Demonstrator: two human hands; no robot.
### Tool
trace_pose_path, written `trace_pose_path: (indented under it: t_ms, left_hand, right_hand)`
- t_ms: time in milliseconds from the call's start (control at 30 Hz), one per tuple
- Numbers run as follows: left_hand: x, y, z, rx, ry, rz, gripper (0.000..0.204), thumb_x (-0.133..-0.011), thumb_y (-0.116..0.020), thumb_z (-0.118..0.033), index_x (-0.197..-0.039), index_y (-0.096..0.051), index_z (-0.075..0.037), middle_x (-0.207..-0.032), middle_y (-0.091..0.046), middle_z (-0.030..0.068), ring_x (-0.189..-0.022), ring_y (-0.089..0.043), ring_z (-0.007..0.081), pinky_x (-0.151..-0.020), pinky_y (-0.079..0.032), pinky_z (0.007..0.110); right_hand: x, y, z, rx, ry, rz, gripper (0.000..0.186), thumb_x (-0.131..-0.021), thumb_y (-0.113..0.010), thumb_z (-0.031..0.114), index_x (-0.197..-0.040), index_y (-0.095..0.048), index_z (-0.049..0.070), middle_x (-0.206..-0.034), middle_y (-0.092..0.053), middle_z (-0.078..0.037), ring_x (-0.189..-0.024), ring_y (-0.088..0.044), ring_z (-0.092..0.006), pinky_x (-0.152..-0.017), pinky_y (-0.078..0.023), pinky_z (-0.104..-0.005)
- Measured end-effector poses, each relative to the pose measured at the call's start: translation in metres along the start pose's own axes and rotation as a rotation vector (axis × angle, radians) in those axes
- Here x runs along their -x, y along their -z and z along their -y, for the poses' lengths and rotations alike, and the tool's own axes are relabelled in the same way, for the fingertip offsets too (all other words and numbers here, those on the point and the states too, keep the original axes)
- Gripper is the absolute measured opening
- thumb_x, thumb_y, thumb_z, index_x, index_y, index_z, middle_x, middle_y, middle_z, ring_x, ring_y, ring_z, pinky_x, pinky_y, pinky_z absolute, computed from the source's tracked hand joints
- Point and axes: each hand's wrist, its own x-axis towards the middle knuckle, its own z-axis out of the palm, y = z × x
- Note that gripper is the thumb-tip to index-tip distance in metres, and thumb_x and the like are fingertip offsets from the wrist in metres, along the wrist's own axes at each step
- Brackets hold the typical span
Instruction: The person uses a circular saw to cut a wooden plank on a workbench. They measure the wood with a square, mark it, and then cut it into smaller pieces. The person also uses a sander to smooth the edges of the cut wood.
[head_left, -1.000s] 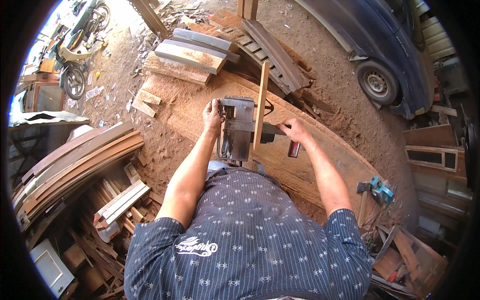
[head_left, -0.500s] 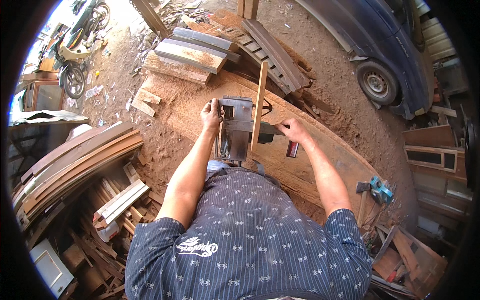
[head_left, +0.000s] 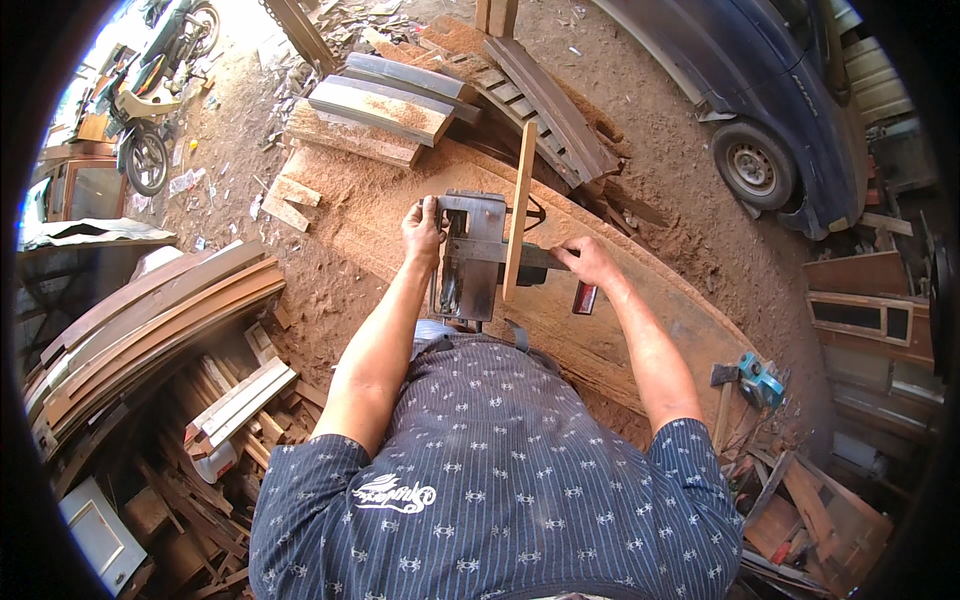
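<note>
A power tool (head_left: pixel 478 225) with a flat metal plate and a slot lies in front of my body. My left hand (head_left: pixel 422 230) has its fingers closed on the plate's left edge. My right hand (head_left: pixel 585 258) pinches a steel square (head_left: pixel 540 256), whose blade lies across the plate; its red-and-black stock (head_left: pixel 585 298) hangs below my fingers. A narrow wooden batten (head_left: pixel 521 200) crosses the blade just right of the plate, its far end reaching past the tool. The tool's body is mostly hidden under the plate.
Underneath is a sawdust-covered board (head_left: pixel 660 330), with stacked planks (head_left: pixel 375 112) beyond and a teal power tool (head_left: pixel 758 382) at right. More timber (head_left: pixel 160 335) is piled at left, old frames (head_left: pixel 860 315) at far right. A motorcycle (head_left: pixel 148 160) and dark blue vehicle (head_left: pixel 790 90) stand farther off.
</note>
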Motion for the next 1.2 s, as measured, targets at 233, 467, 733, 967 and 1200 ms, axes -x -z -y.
trace_pose_path:
  t_ms: [233,467,733,967,1200]
  left_hand:
    - [0.005,-0.002,-0.003,-0.036,0.007,-0.048,0.026,-0.098,-0.062,-0.038,-0.086,-0.062,-0.015,-0.069,-0.060,-0.0047,-0.052,-0.053,0.0045,-0.041,-0.036,0.020]
    - [0.003,0.002,0.000,-0.040,-0.022,-0.050,0.028,-0.098,-0.062,-0.039,-0.086,-0.063,-0.015,-0.068,-0.060,-0.0052,-0.052,-0.052,0.0038,-0.042,-0.037,0.020]
    - [0.006,0.003,-0.001,-0.016,-0.017,-0.057,0.027,-0.099,-0.062,-0.036,-0.084,-0.060,-0.014,-0.066,-0.059,-0.0031,-0.050,-0.053,0.0050,-0.039,-0.034,0.020]
    - [0.005,0.006,-0.001,-0.010,-0.010,-0.036,0.026,-0.099,-0.061,-0.036,-0.087,-0.061,-0.013,-0.068,-0.059,-0.0035,-0.052,-0.053,0.0052,-0.040,-0.036,0.020]
    - [0.003,0.006,0.001,-0.004,-0.010,-0.043,0.026,-0.099,-0.061,-0.035,-0.087,-0.061,-0.012,-0.067,-0.060,-0.0026,-0.052,-0.054,0.0060,-0.040,-0.036,0.020]
  right_hand:
    - [0.001,0.002,0.007,-0.003,-0.038,0.017,0.035,-0.087,-0.068,0.035,-0.093,-0.074,0.001,-0.091,-0.072,-0.019,-0.090,-0.070,-0.0330,-0.082,-0.053,-0.0402]
    - [0.000,-0.001,0.003,0.039,-0.022,0.030,0.036,-0.090,-0.066,0.038,-0.096,-0.075,0.003,-0.088,-0.073,-0.017,-0.084,-0.071,-0.0284,-0.077,-0.053,-0.0394]
    - [0.009,0.001,0.013,0.034,0.036,-0.017,0.033,-0.089,-0.067,0.034,-0.090,-0.074,0.002,-0.084,-0.071,-0.020,-0.080,-0.070,-0.0328,-0.075,-0.052,-0.0408]
    - [0.012,-0.002,0.016,0.001,0.019,-0.025,0.033,-0.088,-0.067,0.033,-0.091,-0.075,0.001,-0.082,-0.070,-0.022,-0.078,-0.071,-0.0327,-0.072,-0.053,-0.0400]
    - [0.003,0.000,0.009,0.055,0.036,0.014,0.035,-0.090,-0.067,0.036,-0.097,-0.075,0.003,-0.086,-0.073,-0.018,-0.081,-0.071,-0.0282,-0.075,-0.052,-0.0385]
